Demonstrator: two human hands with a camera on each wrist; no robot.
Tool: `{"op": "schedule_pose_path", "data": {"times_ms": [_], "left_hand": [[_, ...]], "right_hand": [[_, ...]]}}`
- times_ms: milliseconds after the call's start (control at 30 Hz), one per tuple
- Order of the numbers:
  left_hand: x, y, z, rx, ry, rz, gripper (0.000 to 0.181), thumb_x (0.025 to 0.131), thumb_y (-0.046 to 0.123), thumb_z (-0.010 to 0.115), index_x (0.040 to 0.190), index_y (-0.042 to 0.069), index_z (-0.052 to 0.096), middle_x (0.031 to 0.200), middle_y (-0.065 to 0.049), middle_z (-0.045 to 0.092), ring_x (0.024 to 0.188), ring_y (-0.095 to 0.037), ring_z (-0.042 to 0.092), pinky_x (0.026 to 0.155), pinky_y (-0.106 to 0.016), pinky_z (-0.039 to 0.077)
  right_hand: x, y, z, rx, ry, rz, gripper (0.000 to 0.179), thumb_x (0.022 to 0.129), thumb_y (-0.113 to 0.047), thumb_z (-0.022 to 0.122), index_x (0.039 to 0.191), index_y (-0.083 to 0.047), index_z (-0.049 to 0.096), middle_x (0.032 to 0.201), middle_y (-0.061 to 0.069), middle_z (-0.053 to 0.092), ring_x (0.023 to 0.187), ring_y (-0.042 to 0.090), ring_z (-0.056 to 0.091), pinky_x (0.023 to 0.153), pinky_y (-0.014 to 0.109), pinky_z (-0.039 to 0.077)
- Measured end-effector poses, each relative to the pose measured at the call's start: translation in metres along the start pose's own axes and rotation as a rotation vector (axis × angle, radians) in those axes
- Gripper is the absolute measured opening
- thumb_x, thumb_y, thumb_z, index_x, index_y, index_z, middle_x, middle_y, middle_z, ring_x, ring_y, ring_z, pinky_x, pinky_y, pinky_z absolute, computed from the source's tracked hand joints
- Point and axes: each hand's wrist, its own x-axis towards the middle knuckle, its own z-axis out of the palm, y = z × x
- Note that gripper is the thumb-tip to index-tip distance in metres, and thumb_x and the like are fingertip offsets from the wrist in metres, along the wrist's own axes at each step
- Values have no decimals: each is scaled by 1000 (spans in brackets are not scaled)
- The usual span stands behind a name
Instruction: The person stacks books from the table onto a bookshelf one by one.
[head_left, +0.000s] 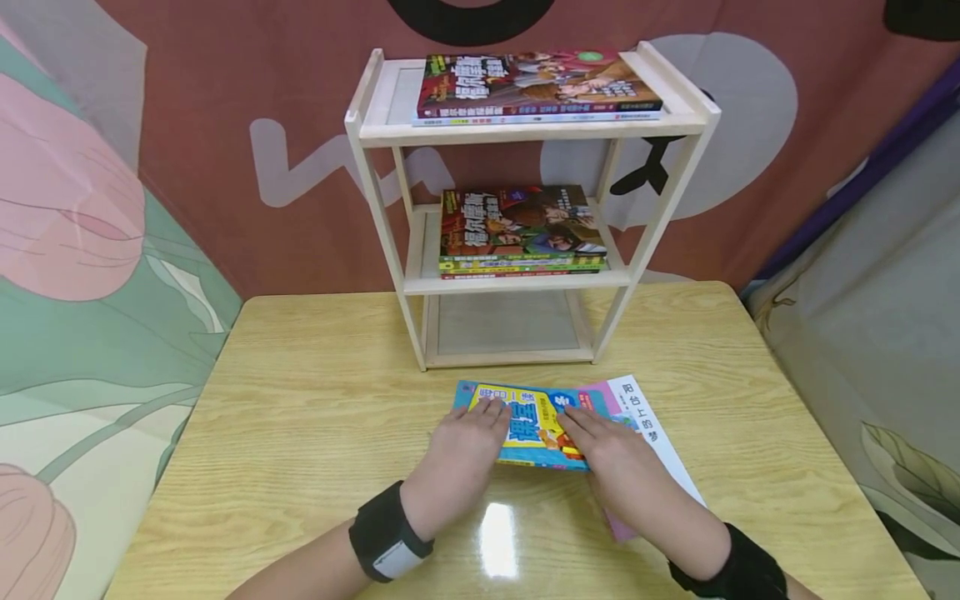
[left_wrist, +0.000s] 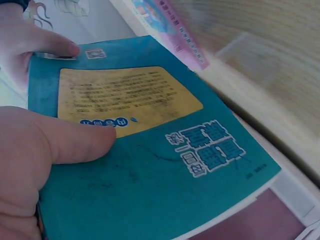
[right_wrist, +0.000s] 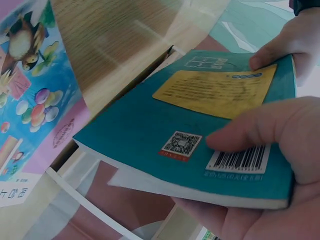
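A thin blue-and-yellow paperback book [head_left: 528, 427] is gripped at both ends, between my left hand [head_left: 463, 450] and my right hand [head_left: 622, 458]. In the head view, the fingers of both hands lie over its colourful front cover. Both wrist views show the teal back cover [left_wrist: 125, 185], with the thumbs pressing on it; a barcode and QR code [right_wrist: 182, 144] appear near the right thumb. Behind the right hand and forearm, partly hidden, a pink book with a white strip [head_left: 651, 417] lies on the table.
A small pale wooden shelf [head_left: 525, 132] stands at the back of the table [head_left: 300, 417]. Comic-style books [head_left: 540, 83] lie flat on its top level, and another stack [head_left: 525, 221] on the middle one. Patterned fabric [head_left: 300, 250] hangs around the table.
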Motion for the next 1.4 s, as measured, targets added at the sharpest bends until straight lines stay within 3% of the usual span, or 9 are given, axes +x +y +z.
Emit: {"op": "schedule_pose_path", "data": {"times_ms": [233,400,467,633,833,967,1067,1200,1400], "left_hand": [[-3,1,-25,1,154,18,48,83,-6,78,129,5,71,129,-11,68,120,-27,64,94,-43,55],[1,-7,-53,-163,402,16,48,77,-21,68,118,2,75,120,-13,72,113,-27,68,89,-39,57],[5,-12,-63,-195,479,27,45,80,-21,67,118,1,75,120,-13,72,113,-27,68,89,-38,57],[13,-14,-83,-153,499,23,43,88,-11,72,129,3,70,132,-13,66,127,-30,59,94,-44,54],[23,-11,-100,-71,518,-8,50,85,-11,75,133,1,67,135,-17,64,129,-34,57,97,-53,51],[27,-13,-114,-79,554,-14,52,85,-11,76,135,0,65,137,-18,61,131,-34,55,101,-57,48],[31,-16,-126,-71,622,-6,51,85,-11,75,134,0,66,137,-17,62,131,-34,54,101,-58,47],[38,-19,-144,-34,777,23,41,91,-8,70,131,0,68,133,-17,64,130,-33,56,102,-57,46],[50,-26,-170,18,939,77,35,97,5,69,132,0,68,134,-15,64,134,-31,53,112,-52,37]], "right_hand": [[4,0,-15,-27,110,-45,71,68,15,86,134,7,62,136,21,61,121,37,62,93,51,53],[8,7,-37,-35,264,-55,67,69,17,84,132,5,65,135,19,63,123,36,61,96,55,51],[10,10,-47,-47,334,-58,67,69,20,81,132,5,65,135,19,63,122,37,61,96,58,50],[19,14,-68,-128,485,-108,66,71,25,72,134,5,64,133,22,63,121,39,61,94,59,50],[30,10,-91,-239,543,-158,67,70,17,81,134,6,63,133,21,62,125,38,58,98,53,48],[37,5,-108,-274,580,-168,70,70,14,84,136,5,62,135,21,61,127,36,57,101,52,46],[42,1,-121,-283,629,-170,70,72,15,82,137,4,61,137,20,59,129,35,56,103,54,45],[50,-3,-137,-284,751,-177,62,78,11,80,137,2,62,137,18,59,129,34,56,104,54,45],[75,-3,-156,-295,1035,-180,44,86,-3,80,128,-2,70,131,12,65,125,30,60,104,50,47]]}}
